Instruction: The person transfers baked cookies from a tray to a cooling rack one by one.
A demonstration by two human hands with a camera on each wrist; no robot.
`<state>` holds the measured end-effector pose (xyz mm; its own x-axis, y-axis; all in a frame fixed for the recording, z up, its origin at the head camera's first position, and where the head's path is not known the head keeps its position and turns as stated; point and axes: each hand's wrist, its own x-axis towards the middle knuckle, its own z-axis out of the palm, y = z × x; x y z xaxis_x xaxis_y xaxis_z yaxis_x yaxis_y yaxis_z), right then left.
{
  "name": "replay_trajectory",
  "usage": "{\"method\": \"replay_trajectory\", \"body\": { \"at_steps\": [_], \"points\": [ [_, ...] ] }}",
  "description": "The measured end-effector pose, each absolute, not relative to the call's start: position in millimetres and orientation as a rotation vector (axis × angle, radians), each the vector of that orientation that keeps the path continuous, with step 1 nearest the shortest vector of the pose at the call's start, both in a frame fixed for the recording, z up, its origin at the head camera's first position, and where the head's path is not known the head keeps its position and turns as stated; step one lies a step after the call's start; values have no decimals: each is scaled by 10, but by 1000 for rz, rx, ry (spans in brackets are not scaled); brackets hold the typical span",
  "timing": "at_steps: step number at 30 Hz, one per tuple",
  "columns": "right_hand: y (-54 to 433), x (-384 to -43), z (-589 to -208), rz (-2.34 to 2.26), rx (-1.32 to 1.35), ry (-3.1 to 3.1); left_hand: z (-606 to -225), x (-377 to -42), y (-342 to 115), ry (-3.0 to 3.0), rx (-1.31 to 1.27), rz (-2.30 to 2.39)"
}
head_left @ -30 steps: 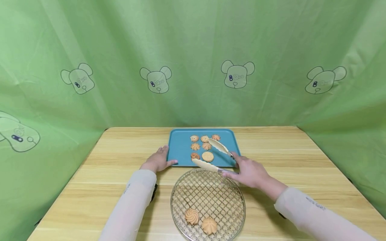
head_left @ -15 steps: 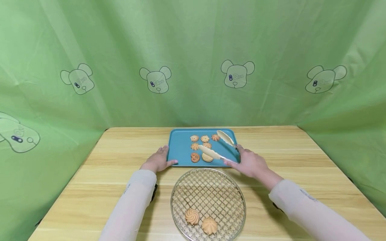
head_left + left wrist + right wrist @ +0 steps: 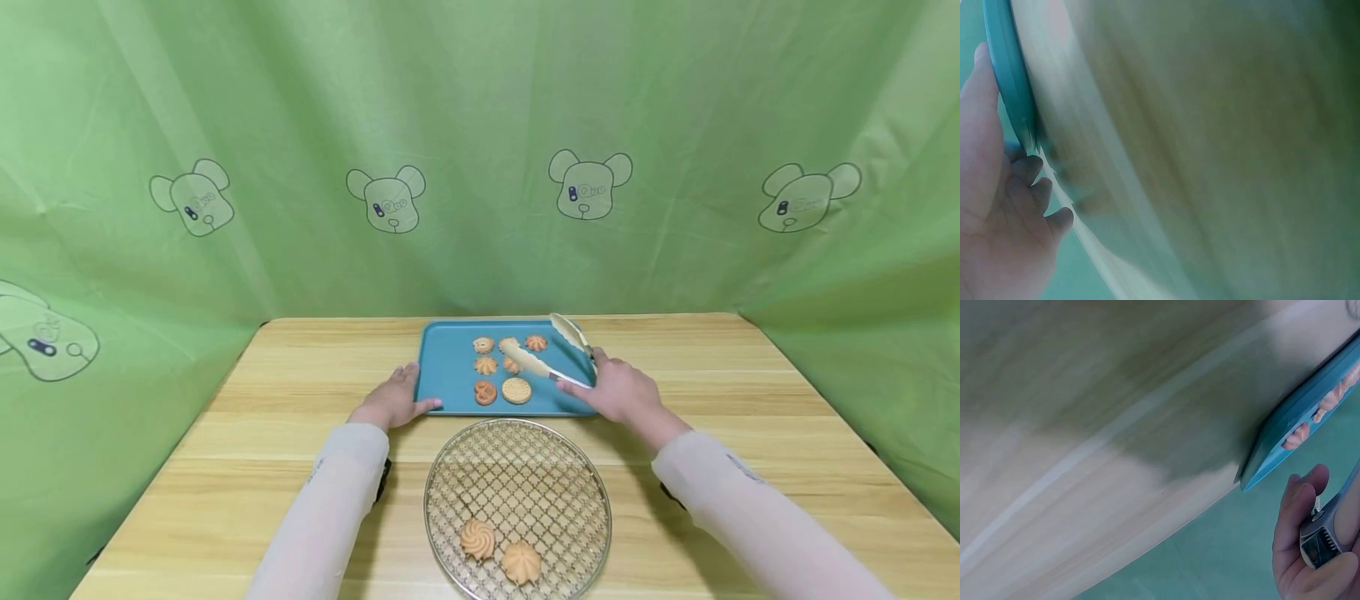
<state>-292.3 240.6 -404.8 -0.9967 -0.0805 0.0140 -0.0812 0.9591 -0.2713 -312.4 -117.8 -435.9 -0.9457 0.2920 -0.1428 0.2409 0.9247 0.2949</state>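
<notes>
In the head view my right hand holds a pair of tongs with steel arms and cream scalloped heads spread apart. Nothing is between the heads, which overlap the right part of the blue tray; the near one partly covers two cookies. Several cookies of differing shapes lie in rows there, among them a round pale biscuit and a pretzel-shaped cookie. My left hand holds the tray's front left corner, thumb over the rim and fingers along the outer side. The right wrist view catches the tongs' hinge end in the palm.
A round wire rack stands on the wooden table just in front of the tray. Near its front edge lie a swirl cookie and a star-shaped cookie. A green curtain surrounds the table's back and sides.
My right hand and the tongs have moved back and rightward from the tray's near edge, uncovering the pretzel-shaped cookie and the round biscuit. The left hand and the tray stay put.
</notes>
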Motion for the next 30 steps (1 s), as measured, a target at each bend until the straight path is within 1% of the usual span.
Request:
{"method": "replay_trajectory", "body": {
  "at_steps": [16, 30],
  "points": [
    [2409, -3089, -4047, 405, -5, -3198, -4393, -3161, -1180, 2889, 395, 404],
    [2384, -3151, -4078, 353, -19, -3238, -4399, -3146, -1188, 2895, 389, 426]
  ]
}}
